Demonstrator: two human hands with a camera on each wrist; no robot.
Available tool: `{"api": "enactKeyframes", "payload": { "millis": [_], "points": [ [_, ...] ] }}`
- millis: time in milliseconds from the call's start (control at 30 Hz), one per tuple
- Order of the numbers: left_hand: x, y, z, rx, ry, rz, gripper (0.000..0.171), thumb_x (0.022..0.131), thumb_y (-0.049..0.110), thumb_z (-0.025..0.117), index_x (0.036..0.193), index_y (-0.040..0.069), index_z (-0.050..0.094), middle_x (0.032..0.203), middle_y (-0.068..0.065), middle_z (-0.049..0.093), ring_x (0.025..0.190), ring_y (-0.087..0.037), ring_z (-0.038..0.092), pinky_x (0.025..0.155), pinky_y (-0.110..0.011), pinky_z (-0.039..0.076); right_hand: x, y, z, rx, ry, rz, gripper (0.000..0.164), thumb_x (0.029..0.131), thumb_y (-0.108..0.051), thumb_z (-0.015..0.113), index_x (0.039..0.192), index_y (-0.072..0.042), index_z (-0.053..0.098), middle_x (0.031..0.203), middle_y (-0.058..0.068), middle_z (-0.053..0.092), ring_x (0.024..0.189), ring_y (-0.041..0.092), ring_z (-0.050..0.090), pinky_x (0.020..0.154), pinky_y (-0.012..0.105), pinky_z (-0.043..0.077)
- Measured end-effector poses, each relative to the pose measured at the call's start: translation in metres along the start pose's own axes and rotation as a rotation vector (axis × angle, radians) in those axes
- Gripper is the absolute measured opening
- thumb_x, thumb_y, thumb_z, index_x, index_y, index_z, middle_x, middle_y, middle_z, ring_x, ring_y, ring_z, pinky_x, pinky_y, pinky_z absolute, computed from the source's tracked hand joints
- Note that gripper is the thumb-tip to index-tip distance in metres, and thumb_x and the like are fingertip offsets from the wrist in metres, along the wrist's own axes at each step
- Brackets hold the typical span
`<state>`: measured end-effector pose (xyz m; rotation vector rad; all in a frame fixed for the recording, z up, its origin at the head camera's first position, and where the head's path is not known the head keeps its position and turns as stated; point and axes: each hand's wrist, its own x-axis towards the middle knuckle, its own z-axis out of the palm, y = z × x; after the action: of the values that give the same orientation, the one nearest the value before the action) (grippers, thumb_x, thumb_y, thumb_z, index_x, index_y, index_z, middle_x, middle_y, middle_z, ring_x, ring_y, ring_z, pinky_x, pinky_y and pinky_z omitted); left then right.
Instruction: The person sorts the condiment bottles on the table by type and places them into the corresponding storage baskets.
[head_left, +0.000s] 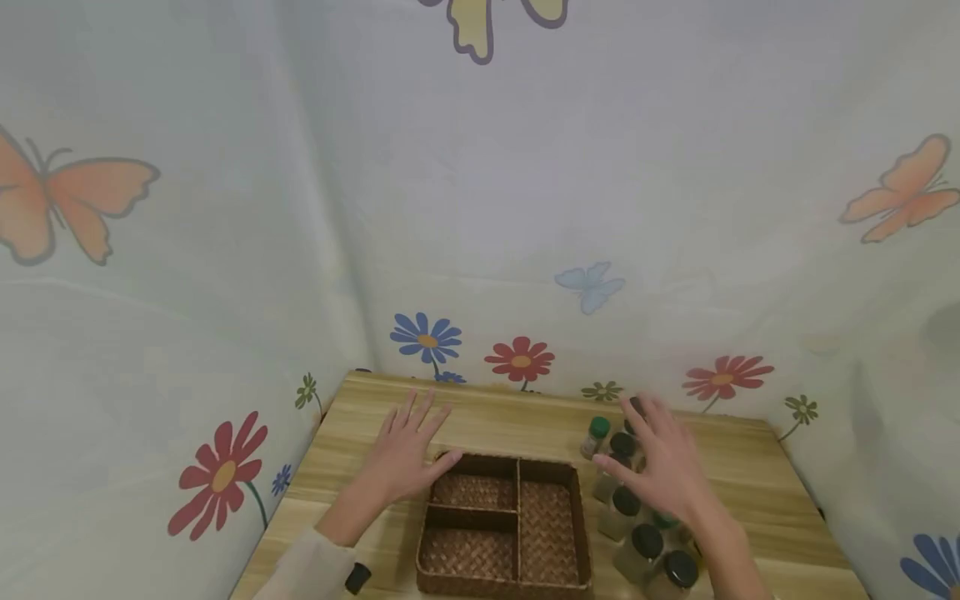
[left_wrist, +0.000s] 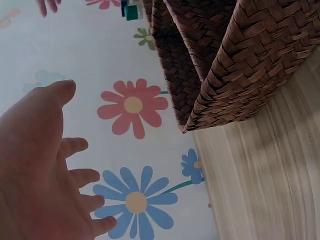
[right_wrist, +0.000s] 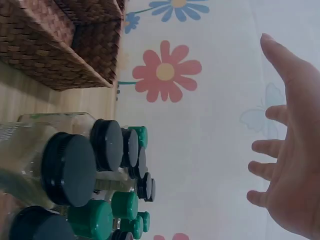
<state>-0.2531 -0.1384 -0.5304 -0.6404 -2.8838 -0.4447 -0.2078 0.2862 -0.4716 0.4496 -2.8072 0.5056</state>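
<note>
Spreading wide, left hand [head_left: 406, 454] hovers near basket [head_left: 551, 533], right hand [head_left: 666, 467] above jars [head_left: 645, 543].

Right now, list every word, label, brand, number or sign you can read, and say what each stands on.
No word, brand or number can be read.
Green-capped jar, head view: any marks on its side are too small and blurred.
Black-lidded jars: nothing legible.
Woven tray: no lettering visible.
Backdrop: printed flowers and butterflies, no lettering visible.

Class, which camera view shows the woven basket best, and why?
The head view: it shows the woven basket from above, with all three compartments visible. Both wrist views crop it: the left shows one corner and outer wall, the right another corner.
</note>
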Motion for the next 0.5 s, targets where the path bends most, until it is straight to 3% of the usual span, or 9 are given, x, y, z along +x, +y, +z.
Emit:
{"api": "enactKeyframes", "payload": {
  "millis": [133, 300, 500],
  "points": [
    [-0.010, -0.004, 0.000, -0.146, -0.013, -0.009, 0.082, 0.103, 0.068, 0.053, 0.168, 0.022, 0.034, 0.176, -0.011, 0.015, 0.161, -0.043, 0.009, 0.122, -0.070, 0.020, -0.009, -0.006, 0.006, 0.087, 0.000, -0.038, 0.095, 0.095, -0.058, 0.075, 0.169, -0.018, 0.030, 0.171, 0.023, 0.027, 0.153, 0.054, 0.025, 0.107, 0.082, 0.032],
    [-0.030, -0.012, 0.009, -0.363, -0.007, -0.048, 0.078, 0.105, 0.061, 0.057, 0.169, 0.023, 0.031, 0.175, -0.012, 0.022, 0.159, -0.043, 0.017, 0.120, -0.071, 0.025, -0.029, -0.018, 0.018, 0.289, -0.049, -0.001, 0.086, 0.100, -0.050, 0.073, 0.169, -0.026, 0.029, 0.173, 0.018, 0.024, 0.153, 0.052, 0.026, 0.104, 0.082, 0.035],
    [-0.056, -0.011, 0.036, -0.582, 0.120, -0.167, 0.069, 0.108, 0.041, 0.064, 0.167, 0.020, 0.035, 0.169, -0.015, 0.035, 0.154, -0.042, 0.034, 0.120, -0.067, 0.029, -0.051, -0.033, 0.043, 0.390, -0.036, 0.106, 0.080, 0.100, -0.056, 0.069, 0.164, -0.017, 0.039, 0.162, 0.015, 0.044, 0.143, 0.044, 0.047, 0.102, 0.064, 0.052]
  ]
}}
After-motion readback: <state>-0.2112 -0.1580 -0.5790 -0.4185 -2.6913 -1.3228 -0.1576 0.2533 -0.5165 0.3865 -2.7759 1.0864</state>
